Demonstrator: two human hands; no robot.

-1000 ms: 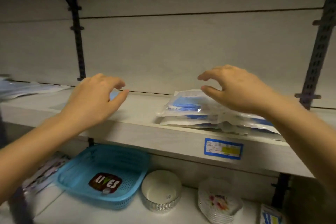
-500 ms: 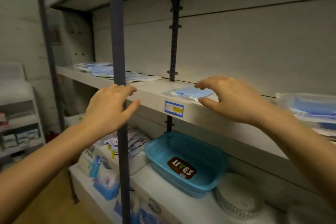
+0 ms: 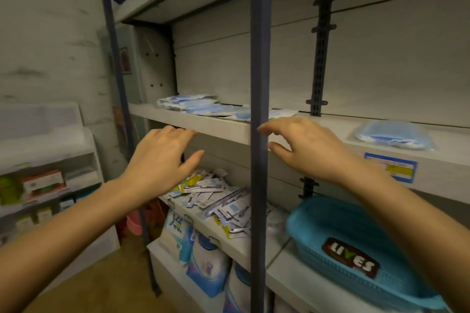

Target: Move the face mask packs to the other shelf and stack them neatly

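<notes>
1. Left hand (image 3: 162, 160), centre-left of frame: raised, back of hand to the camera, fingers loosely curved and spread, thumb out. It held nothing. Its fingertips lay at the front edge of the grey shelf (image 3: 218, 128); contact could not be told.
2. Right hand (image 3: 307, 150), centre-right of frame: likewise raised, fingers relaxed and slightly bent, thumb apart, nothing in it. Its fingertips reached the dark upright post (image 3: 258, 58) that ran from top to bottom through the middle of the frame.
3. The two hands were apart, one on each side of the post.
4. Face mask packs (image 3: 208, 107): several clear packs with pale blue contents lay flat and overlapping in a loose row on the shelf, just above and beyond the hands, left of centre. They were not squared into a stack.
5. One further mask pack (image 3: 393, 134) lay alone on the same shelf level at the right of frame, well apart from the row.
6. A blue and yellow price label (image 3: 390, 168) was fixed to the shelf front, just below that single pack.
7. Lower right: a blue plastic basket (image 3: 318, 254) with a dark "LIVES" sticker inside stood on the lower shelf.
8. Lower centre: a loose heap of small flat packets (image 3: 221, 201) lay on the lower shelf, left of the basket.
9. Left edge of frame: a separate white rack (image 3: 45, 180) held boxed goods, blurred.
</notes>
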